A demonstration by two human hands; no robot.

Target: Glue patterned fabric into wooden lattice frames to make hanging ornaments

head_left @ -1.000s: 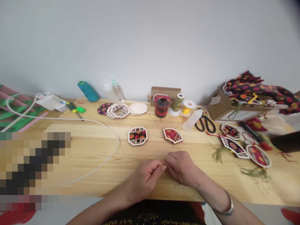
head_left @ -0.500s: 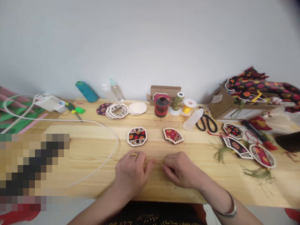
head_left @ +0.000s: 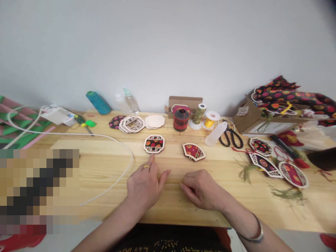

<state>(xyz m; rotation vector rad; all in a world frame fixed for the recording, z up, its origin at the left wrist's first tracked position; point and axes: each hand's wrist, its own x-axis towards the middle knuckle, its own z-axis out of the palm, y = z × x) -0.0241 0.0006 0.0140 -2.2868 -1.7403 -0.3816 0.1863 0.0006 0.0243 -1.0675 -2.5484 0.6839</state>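
My left hand point(head_left: 145, 183) has its index finger stretched forward to the lower edge of an eight-sided ornament point(head_left: 154, 144) with a pale lattice frame over dark flowered cloth. The thumb stands apart, the other fingers are partly curled, and nothing is held. Closed loosely on the tabletop, my right hand point(head_left: 201, 189) shows nothing in its fingers; a bracelet point(head_left: 256, 234) circles that wrist. A fan-shaped ornament point(head_left: 194, 151) with red patterned cloth lies just beyond it, untouched.
Behind lie lattice frames point(head_left: 133, 124), pale blanks point(head_left: 155, 121), thread spools point(head_left: 181, 120), a white squeeze bottle point(head_left: 215, 134) and black-handled scissors point(head_left: 237, 139). Finished ornaments point(head_left: 292, 174) and a cloth-filled box point(head_left: 240, 120) are at right. A white cable point(head_left: 128, 161) loops across the left side.
My left index finger has stretched out, and the eight-sided ornament has slid away from me, toward the wall. My right hand has stayed in place.
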